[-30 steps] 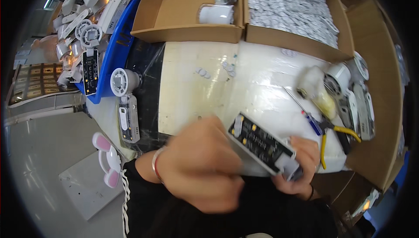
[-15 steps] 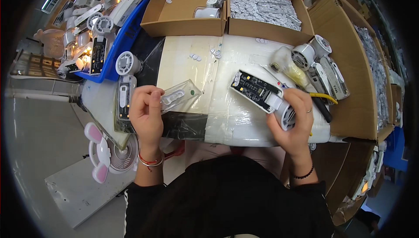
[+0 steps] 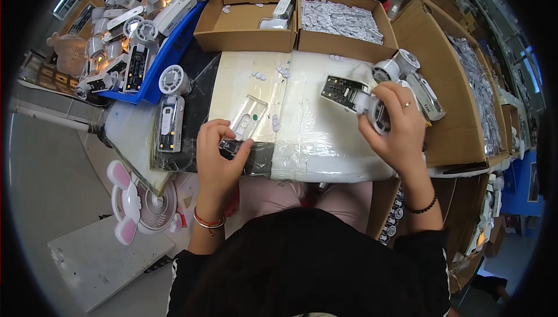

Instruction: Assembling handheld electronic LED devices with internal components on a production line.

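My right hand (image 3: 401, 122) is closed around the round white fan head (image 3: 381, 113) of a small handheld fan. Its opened handle, with a dark circuit board (image 3: 343, 90) showing, points to the left above the table. My left hand (image 3: 224, 148) is open, thumb and fingers apart, at the near end of a clear plastic plate (image 3: 251, 109) with a cut-out slot and a green dot. That plate lies tilted on the pale board. Just right of it rests a small white button piece (image 3: 275, 122).
At back left, a blue bin (image 3: 160, 64) overflows with fan parts. Two cardboard boxes (image 3: 244, 41) stand behind, the right one full of white button pieces (image 3: 343, 20). A tall carton (image 3: 442, 79) borders the right. Another fan (image 3: 170, 122) lies left; several more are right.
My left hand has lowered the clear plate onto the table and spread its fingers. A white button piece now lies beside the plate. The held fan has shifted slightly away from me.
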A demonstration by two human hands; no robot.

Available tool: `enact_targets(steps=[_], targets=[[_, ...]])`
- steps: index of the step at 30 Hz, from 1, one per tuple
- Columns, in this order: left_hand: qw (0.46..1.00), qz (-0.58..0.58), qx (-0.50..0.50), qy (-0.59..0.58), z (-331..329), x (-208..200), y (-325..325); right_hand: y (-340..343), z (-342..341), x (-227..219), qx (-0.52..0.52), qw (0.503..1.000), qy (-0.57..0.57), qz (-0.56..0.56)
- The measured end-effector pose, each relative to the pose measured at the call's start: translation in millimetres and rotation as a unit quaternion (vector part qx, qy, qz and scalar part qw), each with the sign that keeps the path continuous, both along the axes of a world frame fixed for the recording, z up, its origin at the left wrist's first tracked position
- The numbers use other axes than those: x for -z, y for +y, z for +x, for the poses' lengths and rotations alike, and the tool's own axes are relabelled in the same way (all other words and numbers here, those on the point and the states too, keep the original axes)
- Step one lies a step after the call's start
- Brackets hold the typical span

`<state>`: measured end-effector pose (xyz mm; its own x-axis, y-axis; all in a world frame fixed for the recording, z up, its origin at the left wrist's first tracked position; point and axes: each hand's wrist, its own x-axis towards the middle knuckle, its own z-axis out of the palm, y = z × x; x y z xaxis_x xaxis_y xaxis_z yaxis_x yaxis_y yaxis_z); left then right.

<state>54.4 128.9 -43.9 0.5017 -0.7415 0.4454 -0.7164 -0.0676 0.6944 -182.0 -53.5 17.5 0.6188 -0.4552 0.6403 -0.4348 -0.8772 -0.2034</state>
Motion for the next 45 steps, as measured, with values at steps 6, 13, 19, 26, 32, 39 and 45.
enact_targets(steps=[6,13,19,26,32,39,45], targets=[[0.993,0.052,-0.028,-0.101,-1,3,-10,8,35,49,0.064,0.982,-0.083,0.155],[0.999,0.044,-0.002,-0.013,1,-13,-4,-4,26,38,0.054,0.990,0.112,0.061],[0.966,0.052,0.253,-0.012,-26,-20,-12,-2,24,34,0.077,0.982,0.154,0.080],[0.948,0.069,0.311,-0.022,-46,-10,-29,-18,26,32,0.033,0.977,0.196,0.080],[0.952,0.040,0.302,-0.025,-45,0,-29,-29,29,10,0.001,0.950,0.276,0.145],[0.952,0.016,0.302,-0.046,-47,1,-27,-103,57,14,-0.031,0.978,0.124,0.165],[0.955,0.012,0.295,-0.031,-47,6,-29,-123,83,55,0.046,0.958,0.283,-0.009]])
